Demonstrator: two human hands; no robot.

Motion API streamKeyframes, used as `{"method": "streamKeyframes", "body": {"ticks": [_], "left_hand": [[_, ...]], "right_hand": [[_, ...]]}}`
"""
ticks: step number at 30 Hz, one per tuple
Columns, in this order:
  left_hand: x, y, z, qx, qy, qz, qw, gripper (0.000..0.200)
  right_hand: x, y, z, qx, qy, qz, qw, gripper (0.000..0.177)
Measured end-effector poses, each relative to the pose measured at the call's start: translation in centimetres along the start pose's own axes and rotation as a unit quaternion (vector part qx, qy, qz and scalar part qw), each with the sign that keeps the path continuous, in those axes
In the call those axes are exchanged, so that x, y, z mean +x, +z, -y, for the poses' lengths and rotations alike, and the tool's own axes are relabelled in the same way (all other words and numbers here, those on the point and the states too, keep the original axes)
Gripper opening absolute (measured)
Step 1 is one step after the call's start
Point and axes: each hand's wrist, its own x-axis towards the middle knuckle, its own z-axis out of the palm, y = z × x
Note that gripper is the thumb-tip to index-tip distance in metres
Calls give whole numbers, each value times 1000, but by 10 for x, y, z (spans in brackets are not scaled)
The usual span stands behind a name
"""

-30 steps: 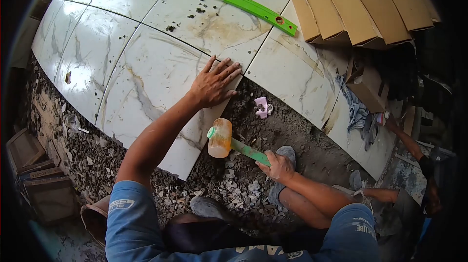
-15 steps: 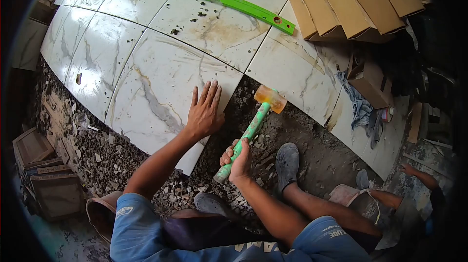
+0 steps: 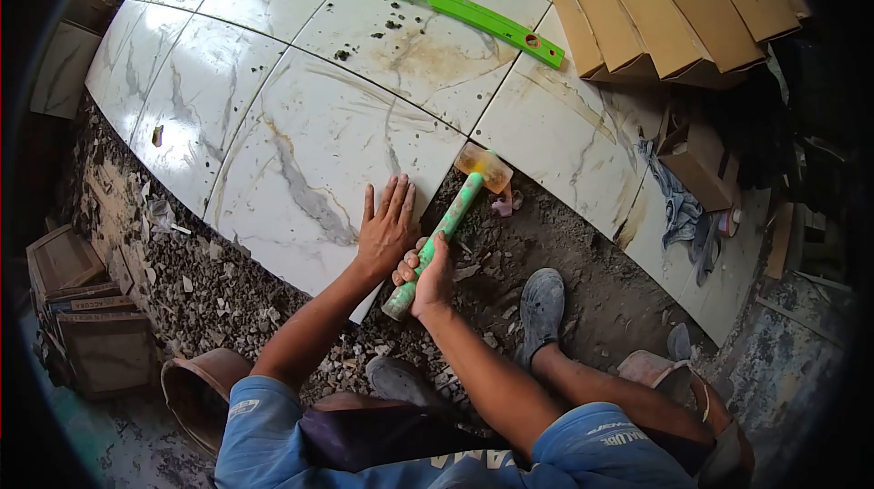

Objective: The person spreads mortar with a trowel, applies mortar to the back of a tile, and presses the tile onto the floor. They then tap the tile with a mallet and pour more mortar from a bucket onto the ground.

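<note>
My left hand lies flat on a large white marble-look tile, near the tile's right edge, fingers stretched out. In my right hand is a rubber mallet with a green, worn handle and a translucent yellowish head. The mallet's head is close to the tile's far right corner, over the strip of bare rubble. My right fingers wrap the lower part of the handle, beside my left wrist. The tile's near edge overhangs the gravelly ground.
A green spirit level lies across the far tiles. Cardboard boxes stand at the back right, with a blue-grey rag below them. Broken rubble borders the tiles. Buckets sit on both sides of me.
My right hand has brought the mallet left, closer to the tile edge and my left hand. The left hand stays flat on the tile. The person's arm at the right has mostly left view.
</note>
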Motion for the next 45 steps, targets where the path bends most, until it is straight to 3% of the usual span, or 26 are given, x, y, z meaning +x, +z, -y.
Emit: {"method": "streamKeyframes", "body": {"ticks": [4,7,13,18,21,24,26,28,34,36,40,41,43,45], "left_hand": [[0,-7,-3,-23,-16,-4,1000,74],[0,-1,-2,2,-9,-5,1000,76],[0,-3,-4,-13,-7,-69,997,63],[0,-31,26,-82,-3,-48,995,72],[-3,-61,87,-45,-198,-104,974,79],[-28,-75,175,37,-391,-111,913,92],[-49,-86,208,-11,-451,-79,889,102],[-57,-89,219,-11,-463,-70,883,112],[-66,-101,223,-23,-446,-6,895,134],[-71,-111,221,-23,-452,29,891,138],[-71,-112,221,-11,-455,21,890,142],[-72,-108,223,-8,-452,6,892,143],[-72,-108,222,-1,-449,13,893,142],[-70,-111,221,14,-453,26,891,141]], "right_hand": [[-1,-3,0,-7,-51,-2,999,38],[3,-6,2,-2,0,19,1000,38],[-2,-11,6,-31,-4,14,999,39],[-16,-19,15,-98,-67,24,993,39],[-18,-26,24,-191,-101,33,976,40],[-11,-26,30,-318,-148,46,935,38],[-2,-18,33,-385,-155,84,906,37],[6,0,33,-463,-168,132,860,38],[38,62,-7,-399,-97,161,898,39],[47,75,-25,-440,-120,180,872,39],[61,103,-50,-549,-149,227,791,42],[69,110,-60,-548,-151,222,792,42],[80,126,-72,-551,13,180,814,43],[77,134,-72,-544,-9,203,814,43]]}}
